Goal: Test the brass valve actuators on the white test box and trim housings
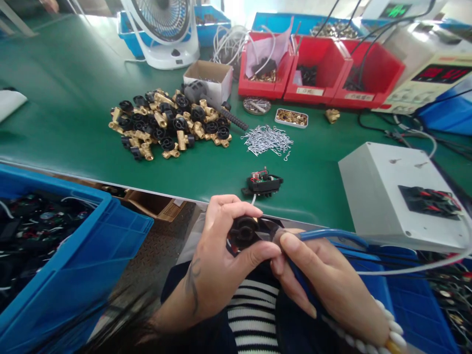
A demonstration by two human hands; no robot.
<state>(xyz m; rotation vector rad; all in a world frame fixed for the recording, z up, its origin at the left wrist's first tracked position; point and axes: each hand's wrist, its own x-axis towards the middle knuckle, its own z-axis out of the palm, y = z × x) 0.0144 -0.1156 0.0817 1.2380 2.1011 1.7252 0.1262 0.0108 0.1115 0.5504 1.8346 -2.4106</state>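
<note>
My left hand [219, 250] is closed around a black round-faced part [243, 232] with a bit of brass at its top edge. Blue-handled pliers [326, 234] are in my right hand [317, 265], their jaws reaching to the right side of the black part. Whether the jaws grip anything there is hidden. Just beyond my hands, a black housing with a green circuit board [263, 183] lies on the green table [309, 182], with a white cable at its near side.
Brass fittings with black caps [165, 120] form a heap at centre left. Silver spring clips [268, 139] lie beside it. Red bins [267, 83] and a fan [165, 29] stand behind. A grey box [391, 196] is at right, a blue crate [110, 221] at left.
</note>
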